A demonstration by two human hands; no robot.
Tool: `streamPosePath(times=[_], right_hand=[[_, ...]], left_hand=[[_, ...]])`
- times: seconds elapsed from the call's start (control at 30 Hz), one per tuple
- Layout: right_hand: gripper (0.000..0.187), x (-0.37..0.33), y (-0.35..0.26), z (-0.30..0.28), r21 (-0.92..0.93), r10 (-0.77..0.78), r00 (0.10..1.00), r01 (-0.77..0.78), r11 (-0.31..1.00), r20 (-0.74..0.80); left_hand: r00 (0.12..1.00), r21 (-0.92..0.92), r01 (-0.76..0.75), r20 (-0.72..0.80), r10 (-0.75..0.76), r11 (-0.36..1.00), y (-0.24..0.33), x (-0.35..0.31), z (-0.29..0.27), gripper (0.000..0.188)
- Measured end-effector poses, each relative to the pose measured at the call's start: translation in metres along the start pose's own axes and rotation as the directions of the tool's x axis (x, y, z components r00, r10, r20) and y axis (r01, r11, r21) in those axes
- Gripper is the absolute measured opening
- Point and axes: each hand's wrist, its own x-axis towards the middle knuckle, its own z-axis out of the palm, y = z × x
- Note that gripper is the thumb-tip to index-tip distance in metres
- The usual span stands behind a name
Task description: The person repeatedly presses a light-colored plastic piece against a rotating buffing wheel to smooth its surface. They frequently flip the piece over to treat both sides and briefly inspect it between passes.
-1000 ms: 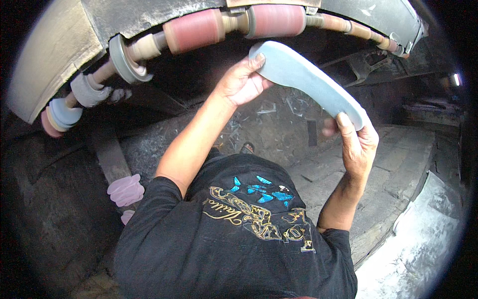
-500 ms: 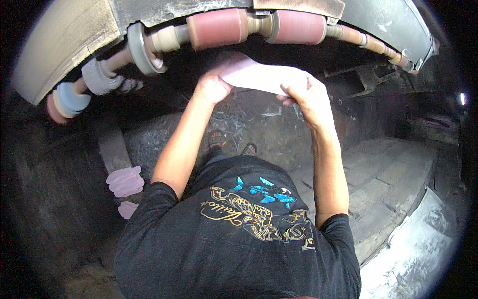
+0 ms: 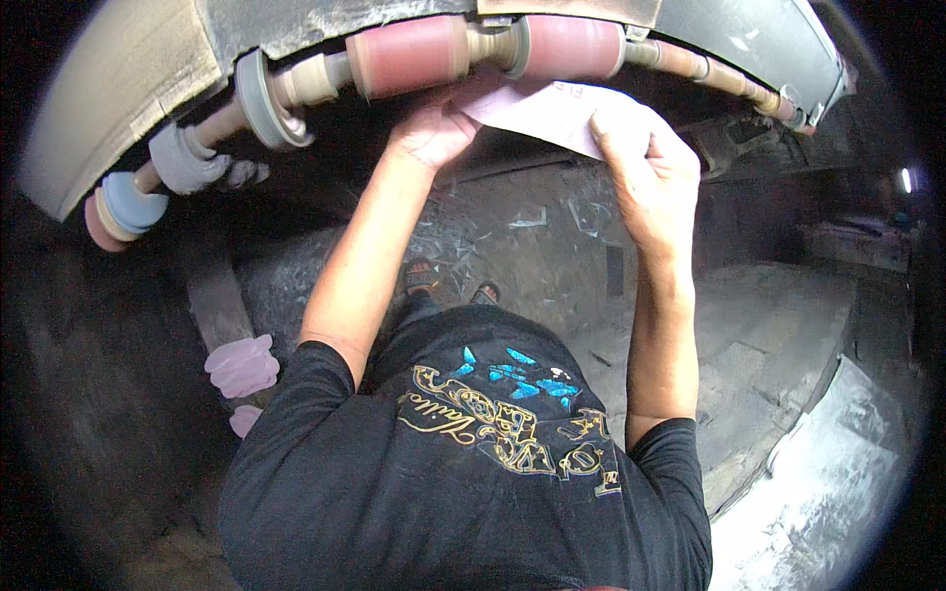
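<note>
Both hands hold a pale pink insole-shaped sheet [image 3: 552, 113] by its two ends, just below the red abrasive drums [image 3: 570, 47] of a long shaft. My left hand [image 3: 434, 133] grips the left end, its fingers partly hidden under the sheet and close to the left red drum [image 3: 407, 57]. At the other end, my right hand [image 3: 650, 163] pinches the sheet, thumb on top and fingers curled beneath. The sheet's far edge reaches up to the drums; whether it touches them I cannot tell. Dark marks show on its upper face.
More wheels sit along the shaft: a grey wheel [image 3: 264, 98], a blue disc [image 3: 133, 202] and narrow brown rollers [image 3: 724, 79]. A grey metal hood [image 3: 296, 25] covers the top. Pink sheets [image 3: 242, 366] lie stacked at lower left. Scraps [image 3: 527, 215] litter the floor.
The sheet has risen toward the drums and turned, so marks on its face now show. My right hand has moved to the right; my left hand is slightly higher.
</note>
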Motion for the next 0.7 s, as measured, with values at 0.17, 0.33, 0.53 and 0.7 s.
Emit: streamPosePath(times=[0.17,0.33,0.53,0.7], right_hand=[[0.016,-0.047,-0.011,-0.039,-0.277,-0.068,0.997,0.052,0.959,-0.048],[0.013,-0.135,-0.007,-0.053,-0.251,0.168,0.984,-0.179,0.951,-0.065],[0.024,-0.136,0.038,-0.015,-0.114,0.425,0.888,-0.411,0.905,0.173],[0.031,-0.042,0.064,0.006,0.096,0.333,0.935,-0.346,0.933,0.123]], left_hand=[[0.988,0.153,0.142,0.036,-0.149,0.978,-0.029,-0.002,0.015,0.046],[0.972,0.296,0.234,-0.106,-0.212,0.926,-0.059,-0.006,0.041,0.039],[0.978,0.711,0.205,-0.121,-0.169,0.673,-0.080,-0.012,0.076,0.038],[0.964,0.653,0.177,-0.266,0.005,0.737,-0.082,-0.038,0.060,0.036]])
